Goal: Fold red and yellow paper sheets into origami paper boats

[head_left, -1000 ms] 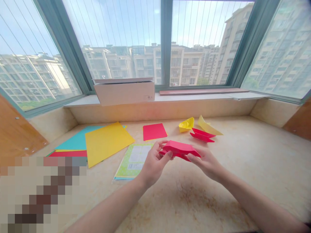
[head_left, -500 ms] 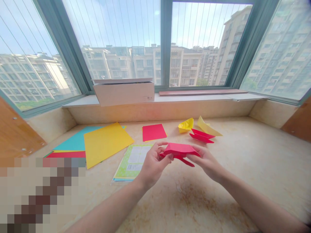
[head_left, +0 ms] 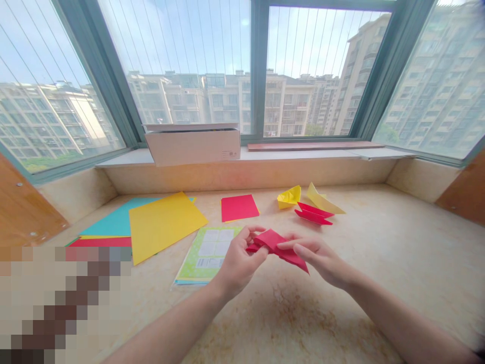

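Note:
A folded piece of red paper is held between my two hands above the stone counter. My left hand pinches its left end, thumb in front and fingers behind. On the right end, my right hand grips the paper with its thumb and fingers; part of the fold is hidden by them. One pointed red corner hangs down between the hands. Beyond them lie a red folded paper shape, a yellow paper boat and a pale yellow folded piece.
Left of my hands lies a green paper packet in clear wrapping. Farther left are a large yellow sheet and blue sheets. Small red squares lie at the back. A white box stands on the window ledge.
The red paper has turned from a broad flat-topped shape to a tilted one with a corner pointing down right. My right hand's fingers have moved onto its front.

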{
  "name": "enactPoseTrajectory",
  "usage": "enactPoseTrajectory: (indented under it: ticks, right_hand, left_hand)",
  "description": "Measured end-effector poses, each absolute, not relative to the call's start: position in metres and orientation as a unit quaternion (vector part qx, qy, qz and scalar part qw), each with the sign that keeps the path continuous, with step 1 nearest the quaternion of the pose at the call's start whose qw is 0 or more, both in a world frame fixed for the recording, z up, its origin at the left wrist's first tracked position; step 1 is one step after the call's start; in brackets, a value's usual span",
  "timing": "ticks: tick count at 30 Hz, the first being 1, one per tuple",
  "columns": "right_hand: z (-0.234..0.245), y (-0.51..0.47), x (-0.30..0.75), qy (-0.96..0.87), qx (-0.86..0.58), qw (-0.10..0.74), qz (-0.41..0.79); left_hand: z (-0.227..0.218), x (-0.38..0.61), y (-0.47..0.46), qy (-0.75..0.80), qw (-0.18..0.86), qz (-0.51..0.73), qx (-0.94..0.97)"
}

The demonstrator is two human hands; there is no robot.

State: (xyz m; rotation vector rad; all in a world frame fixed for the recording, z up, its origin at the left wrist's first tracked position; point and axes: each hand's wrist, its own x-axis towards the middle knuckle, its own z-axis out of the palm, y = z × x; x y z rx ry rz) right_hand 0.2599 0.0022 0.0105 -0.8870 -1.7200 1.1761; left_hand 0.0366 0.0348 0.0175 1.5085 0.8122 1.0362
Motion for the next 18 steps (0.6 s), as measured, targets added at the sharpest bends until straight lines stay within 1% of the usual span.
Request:
enactPoseTrajectory:
  ticks: [4,13,18]
  right_hand:
    - [0.004,0.005,0.260,-0.668,-0.395,0.420,0.471]
    - [-0.003,0.010,0.256,-0.674,-0.389,0.472,0.415]
    - [0.002,0.009,0.255,-0.674,-0.402,0.461,0.414]
  left_hand:
    - [0.015,0.036,0.032,0.324,0.534,0.419,0.659]
    - [0.015,0.035,0.026,0.282,0.538,0.400,0.687]
    - [0.014,0.037,0.027,0.277,0.551,0.419,0.666]
